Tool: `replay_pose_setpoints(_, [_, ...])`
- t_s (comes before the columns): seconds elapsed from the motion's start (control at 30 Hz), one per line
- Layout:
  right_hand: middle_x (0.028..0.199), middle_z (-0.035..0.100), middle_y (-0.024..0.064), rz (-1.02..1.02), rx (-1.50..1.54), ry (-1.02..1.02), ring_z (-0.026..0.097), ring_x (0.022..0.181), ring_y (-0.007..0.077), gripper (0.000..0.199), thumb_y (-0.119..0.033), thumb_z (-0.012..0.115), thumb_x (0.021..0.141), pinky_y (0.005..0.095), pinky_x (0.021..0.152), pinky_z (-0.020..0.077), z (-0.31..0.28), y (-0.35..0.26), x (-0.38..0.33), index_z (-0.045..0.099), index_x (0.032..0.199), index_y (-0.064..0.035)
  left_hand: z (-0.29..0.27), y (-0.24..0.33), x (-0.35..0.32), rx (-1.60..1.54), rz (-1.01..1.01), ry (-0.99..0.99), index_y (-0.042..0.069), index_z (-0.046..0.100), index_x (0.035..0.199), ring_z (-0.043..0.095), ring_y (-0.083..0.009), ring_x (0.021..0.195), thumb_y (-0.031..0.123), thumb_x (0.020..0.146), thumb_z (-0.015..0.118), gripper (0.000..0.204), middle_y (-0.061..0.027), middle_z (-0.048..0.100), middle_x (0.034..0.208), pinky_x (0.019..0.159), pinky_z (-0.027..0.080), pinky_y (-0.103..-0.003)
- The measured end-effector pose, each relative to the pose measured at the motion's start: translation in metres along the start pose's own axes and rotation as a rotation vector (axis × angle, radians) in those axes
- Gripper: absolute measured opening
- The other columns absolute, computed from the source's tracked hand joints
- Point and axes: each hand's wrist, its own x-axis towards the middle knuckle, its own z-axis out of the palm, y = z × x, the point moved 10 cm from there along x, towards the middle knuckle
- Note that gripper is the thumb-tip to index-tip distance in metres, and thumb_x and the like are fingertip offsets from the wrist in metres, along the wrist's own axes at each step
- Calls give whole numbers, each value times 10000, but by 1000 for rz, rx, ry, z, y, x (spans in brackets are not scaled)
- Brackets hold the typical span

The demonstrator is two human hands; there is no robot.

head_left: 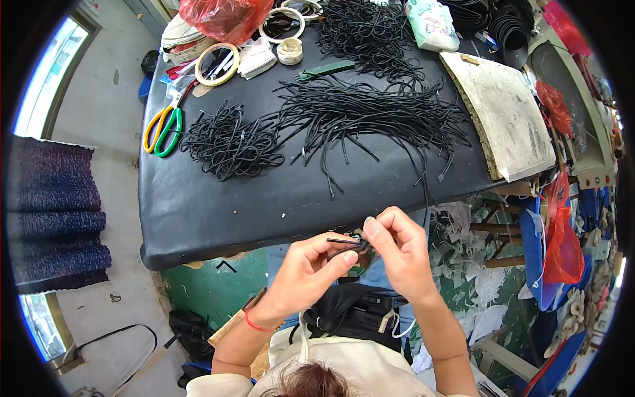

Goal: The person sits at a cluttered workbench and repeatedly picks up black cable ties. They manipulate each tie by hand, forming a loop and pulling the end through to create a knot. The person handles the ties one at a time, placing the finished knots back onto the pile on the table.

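Observation:
Both hands meet just below the front edge of the black table (218, 212). My left hand (305, 271) pinches a short black cord piece (344, 245) between thumb and fingers. My right hand (397, 248) grips the same cord from the right, fingertips touching the left hand's. A red band circles my left wrist. On the table lie a spread of straight black cords (370, 112) and a heap of looped black cords (228, 142).
Scissors with yellow and green handles (162, 129) lie at the table's left. Tape rings (217, 64), a red plastic bag (225, 16) and another cord heap (370, 30) sit at the back. A worn board (506, 109) rests at the right. Cluttered bags crowd the right side.

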Motion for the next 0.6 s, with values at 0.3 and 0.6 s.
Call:
replay_pose_setpoints(0.3, [626,503,-44,68,4,158,402,561,0,199,-134,616,855,175,489,327,-15,8,11,539,699,-37,0,9,1,228,219,58,-34,617,991,494,-71,650,60,847,588,174,-36,578,711,554,402,-213])
replay_pose_setpoints(0.6, [770,570,-12,95,82,-63,481,685,25,99,-103,601,861,183,606,403,-6,10,1,578,889,-10,-6,14,11,274,280,62,-28,622,962,569,-81,713,120,870,586,178,-42,628,797,623,463,-227])
